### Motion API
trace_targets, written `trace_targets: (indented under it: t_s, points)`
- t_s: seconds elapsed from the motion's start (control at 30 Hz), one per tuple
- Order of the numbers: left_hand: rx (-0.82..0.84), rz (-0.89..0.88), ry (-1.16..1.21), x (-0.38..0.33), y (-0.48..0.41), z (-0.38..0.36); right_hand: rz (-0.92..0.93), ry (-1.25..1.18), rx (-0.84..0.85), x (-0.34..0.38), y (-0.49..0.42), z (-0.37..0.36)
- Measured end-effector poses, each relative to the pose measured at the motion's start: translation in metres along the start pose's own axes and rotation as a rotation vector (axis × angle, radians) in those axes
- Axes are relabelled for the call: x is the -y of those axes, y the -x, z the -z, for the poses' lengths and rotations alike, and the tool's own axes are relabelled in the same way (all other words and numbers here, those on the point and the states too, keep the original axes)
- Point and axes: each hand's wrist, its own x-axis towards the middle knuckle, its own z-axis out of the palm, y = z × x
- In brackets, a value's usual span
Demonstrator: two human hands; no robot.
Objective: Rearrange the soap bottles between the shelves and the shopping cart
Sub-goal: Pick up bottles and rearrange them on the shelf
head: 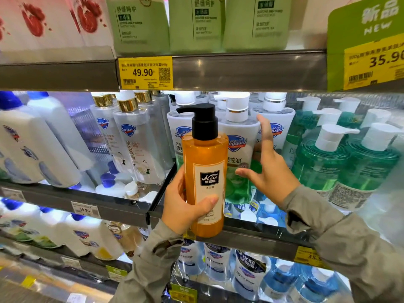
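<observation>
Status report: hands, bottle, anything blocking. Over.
Left hand grips orange pump bottle, upright. Right hand open, spread, by white Safeguard bottles. Shelf behind it packed; no cart in view.

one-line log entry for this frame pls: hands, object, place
left hand: grips orange pump bottle, upright | right hand: open, near white Safeguard bottles, contact unclear | place: before middle shelf | cart: not in view
</observation>
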Motion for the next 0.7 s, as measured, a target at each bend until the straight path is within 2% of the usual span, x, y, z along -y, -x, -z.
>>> trace_targets:
  t_s: [0.27,0.7]
  points:
    - [0.026,-0.017,0.042,0.004,0.002,-0.001,0.033,-0.047,-0.007,-0.001,-0.004,-0.007]
    - [0.010,-0.005,0.041,0.002,0.004,-0.001,-0.014,-0.046,-0.015,0.009,-0.005,-0.010]
